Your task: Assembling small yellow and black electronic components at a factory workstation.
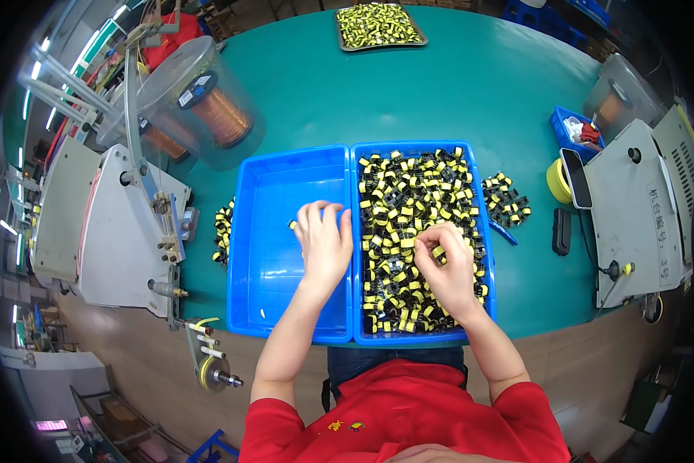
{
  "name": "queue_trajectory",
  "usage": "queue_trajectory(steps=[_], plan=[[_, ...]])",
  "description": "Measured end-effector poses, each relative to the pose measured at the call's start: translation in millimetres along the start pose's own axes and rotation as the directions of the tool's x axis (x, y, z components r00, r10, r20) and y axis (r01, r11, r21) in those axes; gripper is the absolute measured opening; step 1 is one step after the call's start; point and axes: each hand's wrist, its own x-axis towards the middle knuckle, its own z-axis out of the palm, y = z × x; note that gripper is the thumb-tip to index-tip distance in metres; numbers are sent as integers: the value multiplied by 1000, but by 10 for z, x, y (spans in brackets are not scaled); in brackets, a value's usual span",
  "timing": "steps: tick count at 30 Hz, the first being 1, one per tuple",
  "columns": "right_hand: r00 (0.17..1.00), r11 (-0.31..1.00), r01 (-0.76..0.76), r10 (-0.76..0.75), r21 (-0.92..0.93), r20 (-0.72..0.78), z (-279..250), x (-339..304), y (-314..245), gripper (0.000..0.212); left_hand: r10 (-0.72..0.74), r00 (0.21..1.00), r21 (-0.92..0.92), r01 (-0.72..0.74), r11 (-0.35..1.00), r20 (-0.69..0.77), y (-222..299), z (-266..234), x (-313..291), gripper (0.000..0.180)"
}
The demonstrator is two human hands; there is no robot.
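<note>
Red shirt [409, 401] | left fingers [314, 217] parted, right fingers [444, 234] narrow, holds unclear | coils [393, 193] mostly in right tray [416, 337]; seemingly early

My left hand [324, 241] covers part of the floor of the left blue bin [274, 181]; a tiny yellow-and-black bobbin [292, 224] peeks out beside it, and whether my fingers touch it I can't tell. My right hand [449, 272] hides bobbins in the right blue bin [424, 337], and its curled fingertips leave unclear whether I pinch one. Toward my bench's [409, 100] left edge, the left bin's wall hides part of a bobbin pile [223, 234]. At the far left corner, cloudy plastic dims the copper wire spool [227, 119]. The picture's lower edge cuts off my red shirt [405, 409].
</note>
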Motion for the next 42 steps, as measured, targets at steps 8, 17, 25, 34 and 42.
queue_trajectory(steps=[8, 17, 25, 34, 42], plan=[[993, 989, 113, -114, -94, -4, 51, -31, 39, 9, 236, 667, -700, 709, 90, 706, 277, -100, -77, 28], [996, 999, -26, 22, 37, 82, 35, -13, 47, 10, 223, 683, -675, 728, -119, 696, 242, -7, -86, 25], [950, 933, -236, 164, 270, 266, -12, -40, 98, 9, 337, 577, -507, 816, -277, 744, 147, -68, -29, 41], [978, 962, -156, 119, 223, 169, 51, -63, 101, 16, 376, 587, -524, 809, -265, 717, 142, -76, -35, 23], [963, 925, -237, 183, 297, 198, -14, -53, 69, 17, 359, 589, -521, 808, -275, 724, 175, -64, -38, 26]])
